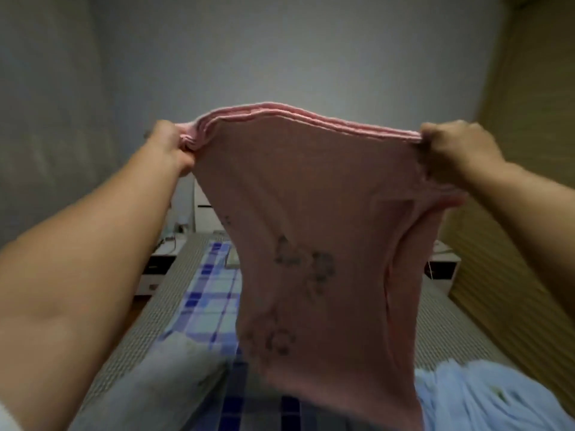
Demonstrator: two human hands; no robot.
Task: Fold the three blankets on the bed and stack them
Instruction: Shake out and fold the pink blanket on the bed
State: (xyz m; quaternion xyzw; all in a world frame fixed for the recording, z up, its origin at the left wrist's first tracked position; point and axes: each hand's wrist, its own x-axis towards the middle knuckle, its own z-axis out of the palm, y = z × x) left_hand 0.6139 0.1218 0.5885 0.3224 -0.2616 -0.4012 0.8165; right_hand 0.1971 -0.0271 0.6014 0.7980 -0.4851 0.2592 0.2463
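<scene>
A pink blanket (311,231) with faint dark prints hangs in the air in front of me, doubled over so several layered edges show along its top. My left hand (169,147) grips its upper left corner and my right hand (457,144) grips its upper right corner, both raised high and stretching the top edge taut. Behind it a blue-and-white checked blanket (208,293) lies spread on the bed. A pale blue blanket (485,396) is bunched at the lower right. The pink blanket hides the middle of the bed.
The bed (174,293) has a grey textured cover. White nightstands stand at its head, one on the left (158,269) and one on the right (441,269). A grey wall is ahead and a wooden slatted wall (529,181) runs along the right.
</scene>
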